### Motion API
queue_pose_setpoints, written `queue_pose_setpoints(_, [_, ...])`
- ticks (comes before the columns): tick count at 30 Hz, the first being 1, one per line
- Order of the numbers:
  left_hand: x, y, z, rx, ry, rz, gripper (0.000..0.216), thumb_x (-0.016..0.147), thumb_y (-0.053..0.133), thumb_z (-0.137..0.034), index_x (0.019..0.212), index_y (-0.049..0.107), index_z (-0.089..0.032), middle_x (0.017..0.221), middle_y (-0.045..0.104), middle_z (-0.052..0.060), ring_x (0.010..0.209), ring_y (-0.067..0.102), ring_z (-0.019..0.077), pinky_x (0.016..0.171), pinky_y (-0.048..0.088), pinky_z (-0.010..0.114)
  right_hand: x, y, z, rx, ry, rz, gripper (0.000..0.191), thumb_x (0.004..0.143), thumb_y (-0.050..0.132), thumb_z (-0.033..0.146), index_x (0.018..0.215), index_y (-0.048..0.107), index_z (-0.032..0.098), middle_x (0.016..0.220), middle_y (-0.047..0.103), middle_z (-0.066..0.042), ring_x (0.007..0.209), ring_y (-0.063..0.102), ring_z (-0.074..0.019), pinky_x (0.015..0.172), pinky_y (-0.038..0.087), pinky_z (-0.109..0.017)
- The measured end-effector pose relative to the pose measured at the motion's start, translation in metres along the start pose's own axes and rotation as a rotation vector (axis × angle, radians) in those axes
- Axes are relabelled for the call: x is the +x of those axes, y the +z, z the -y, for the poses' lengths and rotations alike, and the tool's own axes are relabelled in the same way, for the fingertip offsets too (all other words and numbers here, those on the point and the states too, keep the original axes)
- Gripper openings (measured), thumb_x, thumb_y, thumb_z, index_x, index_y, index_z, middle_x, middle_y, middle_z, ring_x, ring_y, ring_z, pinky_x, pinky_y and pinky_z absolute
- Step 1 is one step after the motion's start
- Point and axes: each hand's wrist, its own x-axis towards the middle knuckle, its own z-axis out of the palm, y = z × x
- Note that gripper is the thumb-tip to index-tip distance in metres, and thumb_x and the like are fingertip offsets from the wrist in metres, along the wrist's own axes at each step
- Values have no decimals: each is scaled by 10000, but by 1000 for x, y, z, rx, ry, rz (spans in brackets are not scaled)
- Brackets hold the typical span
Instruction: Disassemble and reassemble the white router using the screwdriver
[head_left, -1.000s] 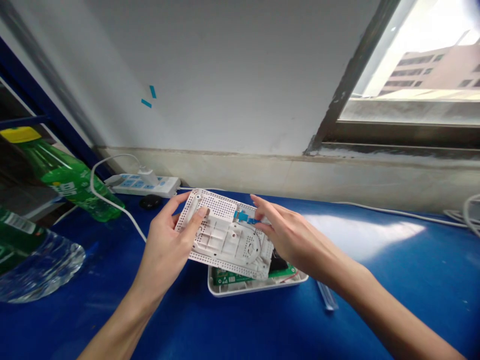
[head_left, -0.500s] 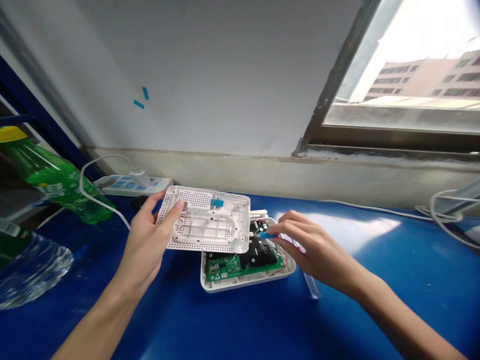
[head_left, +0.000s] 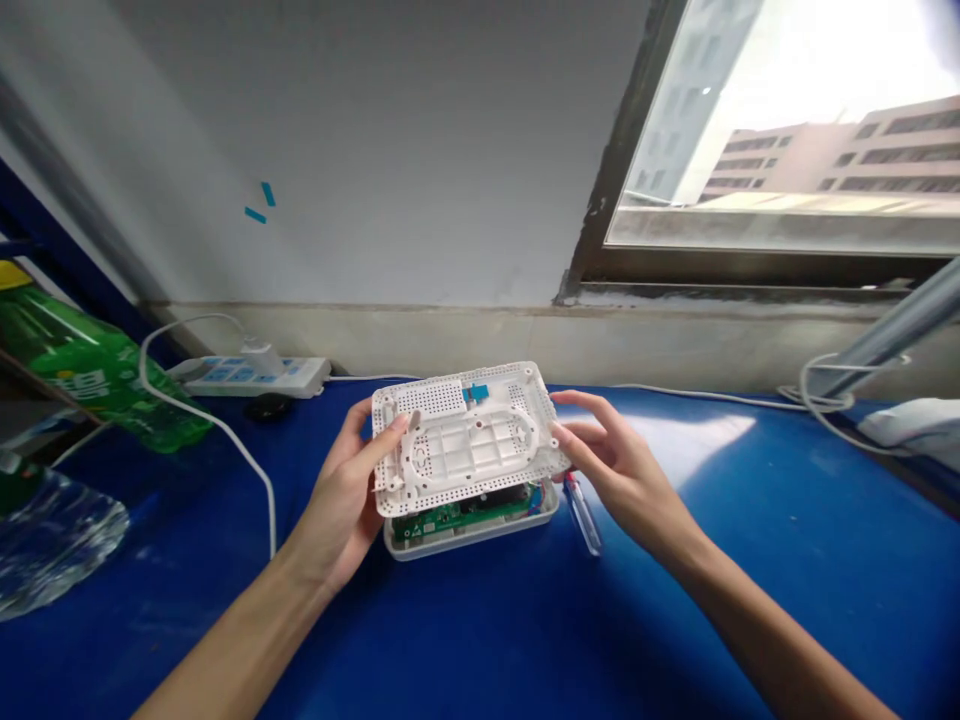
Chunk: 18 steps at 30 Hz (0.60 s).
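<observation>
Cover (head_left: 469, 455) of perforated white plastic, with a blue strip (head_left: 478, 393) on its ribbed face, tilted at the centre of the frame, clasped by our left hand (head_left: 345, 490). Our right hand (head_left: 626, 462), thumb and forefinger apart, was at its right edge; we could not tell whether it gripped. Just below, we had a white casing (head_left: 476, 545) with a green circuit board (head_left: 446, 519) on the blue table (head_left: 480, 640), a clear rod (head_left: 586, 520) near its right side.

Green bottle (head_left: 86, 365) left of a white power strip (head_left: 304, 378), round black object (head_left: 268, 407) nearby
</observation>
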Motion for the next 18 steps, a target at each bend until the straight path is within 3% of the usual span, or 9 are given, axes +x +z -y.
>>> queue_pose_setpoints(5, [-11,17,-1,177,30,288,452,867,776,-414,1241,586,-246,1149,757,94,929,770,261,762,633,321,10,-24,0,195,136,-153,498,872,714,534,1210,652,173,761,750,-44,602,653,-170,540,540,-286])
queue_pose_setpoints(8, [-10,30,-5,425,169,450,415,917,706,-473,1257,635,-246,1243,730,105,1075,733,278,922,591,341,13,-64,-3,195,139,-244,440,826,771,499,1109,738,164,842,765,-68,687,667,-167,598,530,-264])
queue_pose_setpoints(11, [-6,49,-3,750,362,454,337,929,681,-458,1206,710,-267,1263,724,86,1158,692,308,1016,542,395,11,-112,-13,187,147,-327,418,777,807,516,1005,770,168,880,760,-75,702,660,-159,615,533,-257])
queue_pose_setpoints(14, [0,69,10,977,581,502,255,917,699,-415,1119,767,-274,1240,732,76,1244,628,341,1104,471,478,5,-155,-30,110,202,-394,432,747,821,537,959,765,164,866,748,-86,714,661,-173,627,552,-275])
queue_pose_setpoints(18, [10,92,36,1180,744,692,271,948,665,-361,1179,742,-242,1227,735,75,1370,514,341,1159,417,521,-2,-194,-53,24,249,-504,451,721,799,577,931,723,185,792,723,-67,686,659,-181,607,572,-292])
